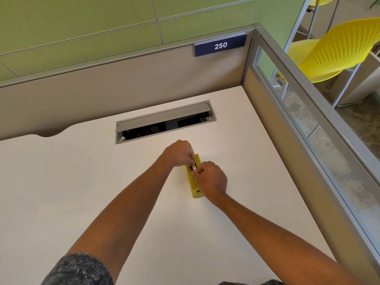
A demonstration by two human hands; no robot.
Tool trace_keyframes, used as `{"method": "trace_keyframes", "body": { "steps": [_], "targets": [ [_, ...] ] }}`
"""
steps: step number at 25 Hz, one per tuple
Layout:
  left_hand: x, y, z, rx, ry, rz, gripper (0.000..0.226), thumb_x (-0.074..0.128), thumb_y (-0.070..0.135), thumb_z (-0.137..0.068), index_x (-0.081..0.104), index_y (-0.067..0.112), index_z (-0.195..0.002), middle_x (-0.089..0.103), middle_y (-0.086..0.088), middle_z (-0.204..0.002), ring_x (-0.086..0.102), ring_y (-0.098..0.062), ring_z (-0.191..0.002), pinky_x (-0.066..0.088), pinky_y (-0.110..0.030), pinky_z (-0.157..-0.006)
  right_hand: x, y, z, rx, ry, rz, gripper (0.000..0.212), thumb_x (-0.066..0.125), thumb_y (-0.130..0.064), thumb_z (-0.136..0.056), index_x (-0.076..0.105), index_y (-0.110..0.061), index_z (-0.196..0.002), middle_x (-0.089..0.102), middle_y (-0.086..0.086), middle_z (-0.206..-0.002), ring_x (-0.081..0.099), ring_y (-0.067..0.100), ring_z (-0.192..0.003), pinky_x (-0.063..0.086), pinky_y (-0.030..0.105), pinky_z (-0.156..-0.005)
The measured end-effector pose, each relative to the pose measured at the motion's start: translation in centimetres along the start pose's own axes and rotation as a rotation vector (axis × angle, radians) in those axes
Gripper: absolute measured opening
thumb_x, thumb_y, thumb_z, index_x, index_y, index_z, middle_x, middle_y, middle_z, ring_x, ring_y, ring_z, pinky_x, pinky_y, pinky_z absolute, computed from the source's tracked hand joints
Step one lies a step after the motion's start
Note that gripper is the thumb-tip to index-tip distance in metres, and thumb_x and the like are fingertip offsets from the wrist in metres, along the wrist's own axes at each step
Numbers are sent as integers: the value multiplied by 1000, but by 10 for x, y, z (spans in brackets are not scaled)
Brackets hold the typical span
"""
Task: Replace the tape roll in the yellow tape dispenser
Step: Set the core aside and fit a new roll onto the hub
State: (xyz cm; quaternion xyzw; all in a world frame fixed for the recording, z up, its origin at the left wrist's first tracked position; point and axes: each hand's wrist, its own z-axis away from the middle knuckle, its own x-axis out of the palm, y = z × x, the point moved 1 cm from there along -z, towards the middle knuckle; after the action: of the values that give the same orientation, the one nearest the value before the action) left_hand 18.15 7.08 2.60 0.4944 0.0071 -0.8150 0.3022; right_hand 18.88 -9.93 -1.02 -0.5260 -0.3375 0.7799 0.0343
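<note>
The yellow tape dispenser lies flat on the white desk, long axis pointing away from me. A pale tape roll stands in the dispenser's slot, mostly hidden by fingers. My left hand reaches in from the far left side and pinches the roll with its fingertips. My right hand covers the dispenser's right side and middle, its fingers also closed at the roll. Only the dispenser's near end and a strip of its far end show.
An open grey cable hatch is set into the desk just beyond my hands. Grey partition walls close the desk at the back and right, with a "250" sign. A yellow chair stands behind the right partition.
</note>
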Motion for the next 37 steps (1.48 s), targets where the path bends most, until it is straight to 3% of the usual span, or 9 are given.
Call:
{"method": "trace_keyframes", "body": {
  "steps": [6, 14, 19, 37],
  "targets": [
    [0, 2, 2, 15, -35, -13, 22, 91, 36, -85, 88, 22, -102, 82, 5, -96, 73, -14, -90, 63, -35, -85, 0, 0, -1, -5, 14, 7, 32, 67, -51, -99, 77, -21, -96, 77, -4, -96, 70, 16, -85, 47, 27, -67],
    [0, 1, 0, 4, -1, -2, 14, 88, 27, -87, 88, 20, -99, 81, 3, -91, 73, -14, -85, 61, -32, -77, 1, 1, -1, -10, 23, 12, 34, 69, -54, -98, 78, -22, -94, 77, -4, -94, 71, 16, -82, 55, 29, -68],
    [0, -1, 0, 1, -7, 3, 18, 90, 33, -85, 89, 23, -99, 82, 6, -91, 72, -12, -83, 61, -32, -78, 2, 1, -1, -17, 36, 14, 34, 70, -54, -97, 79, -22, -93, 77, -5, -91, 71, 15, -81, 61, 32, -70],
    [0, 11, 4, -24, 19, -108, 18, 93, 36, -80, 88, 26, -94, 80, 8, -87, 72, -13, -85, 58, -32, -72, 1, 1, -1, -2, 46, 7, 31, 73, -53, -95, 81, -23, -90, 78, -6, -90, 72, 16, -81, 64, 35, -71]
  ]
}}
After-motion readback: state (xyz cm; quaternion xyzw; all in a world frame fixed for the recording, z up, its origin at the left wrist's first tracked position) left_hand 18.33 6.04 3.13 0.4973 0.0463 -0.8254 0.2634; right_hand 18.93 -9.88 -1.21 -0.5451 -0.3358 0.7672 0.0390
